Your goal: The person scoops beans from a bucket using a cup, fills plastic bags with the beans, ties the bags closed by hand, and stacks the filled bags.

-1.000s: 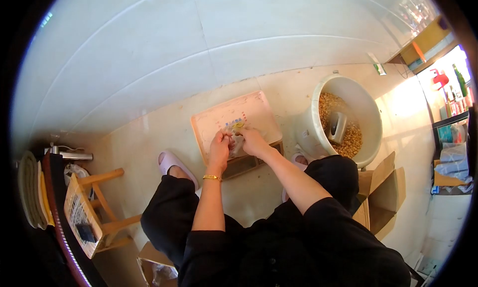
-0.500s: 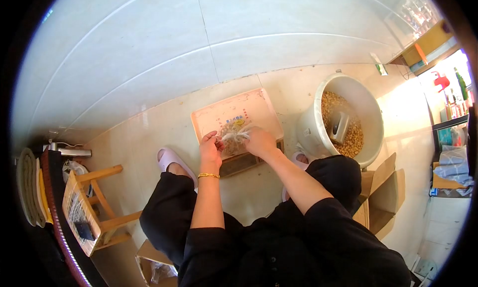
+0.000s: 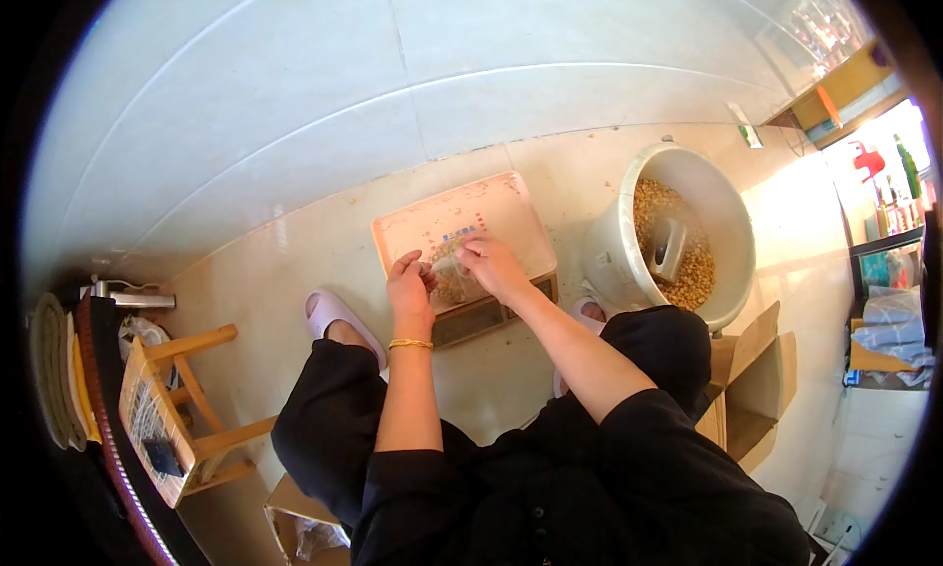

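A clear plastic bag (image 3: 450,283) with pale contents hangs between my hands, over the front part of a pink tray (image 3: 413,230) on a wooden-edged base. At the bag's left side, my left hand (image 3: 411,283) has its fingers curled closed on the plastic. On the right, my right hand (image 3: 491,265) pinches the bag's upper edge. Small printed marks show on the tray behind the bag.
Right of the tray, a large white bucket (image 3: 732,237) holds yellowish kernels and a metal scoop (image 3: 670,250). An open cardboard box (image 3: 764,389) stands near my right leg. A wooden stool (image 3: 201,394) stands at left, a tiled wall (image 3: 295,104) ahead.
My right hand has moved slightly up and left along the bag. The bag's top, earlier bunched between my hands, now looks less gathered.
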Demonstrator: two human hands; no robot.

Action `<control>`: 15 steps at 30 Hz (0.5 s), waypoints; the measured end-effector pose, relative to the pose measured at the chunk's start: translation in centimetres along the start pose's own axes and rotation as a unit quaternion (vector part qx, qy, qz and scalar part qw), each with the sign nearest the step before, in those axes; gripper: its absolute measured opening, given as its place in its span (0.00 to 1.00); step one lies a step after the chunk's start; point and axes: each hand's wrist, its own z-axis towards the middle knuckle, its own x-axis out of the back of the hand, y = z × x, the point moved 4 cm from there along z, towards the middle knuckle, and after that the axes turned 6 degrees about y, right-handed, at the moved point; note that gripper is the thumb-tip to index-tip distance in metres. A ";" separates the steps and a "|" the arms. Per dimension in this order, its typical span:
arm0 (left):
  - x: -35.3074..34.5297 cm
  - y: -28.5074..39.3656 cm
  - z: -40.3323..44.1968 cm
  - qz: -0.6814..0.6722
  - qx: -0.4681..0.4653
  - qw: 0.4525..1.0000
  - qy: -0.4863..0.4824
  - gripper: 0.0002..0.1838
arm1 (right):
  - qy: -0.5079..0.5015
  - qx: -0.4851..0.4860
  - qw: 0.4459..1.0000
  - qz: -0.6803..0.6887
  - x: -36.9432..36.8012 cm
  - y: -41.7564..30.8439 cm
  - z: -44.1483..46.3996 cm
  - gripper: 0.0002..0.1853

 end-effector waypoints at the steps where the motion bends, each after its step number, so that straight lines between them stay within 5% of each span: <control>1: -0.2 0.3 -0.2 0.000 0.000 1.000 0.002 0.10 | -0.002 -0.001 1.000 0.001 0.0 -0.1 0.1 0.14; 3: -0.9 1.2 -0.9 0.059 -0.046 0.997 -0.013 0.10 | -0.046 -0.258 0.953 0.155 -0.2 1.5 -0.4 0.12; 7: -2.2 2.7 -2.0 0.126 -0.085 0.987 -0.044 0.10 | -0.029 -0.263 0.955 0.131 -0.2 1.6 -0.4 0.10; 9: -3.1 3.0 -2.3 0.185 -0.117 0.973 -0.078 0.10 | -0.023 -0.069 0.995 -0.073 -0.7 0.6 -0.4 0.11; 15: -5.1 2.0 -3.0 0.216 -0.146 0.950 -0.174 0.11 | -0.085 -0.037 0.988 -0.124 -1.7 1.5 -0.4 0.04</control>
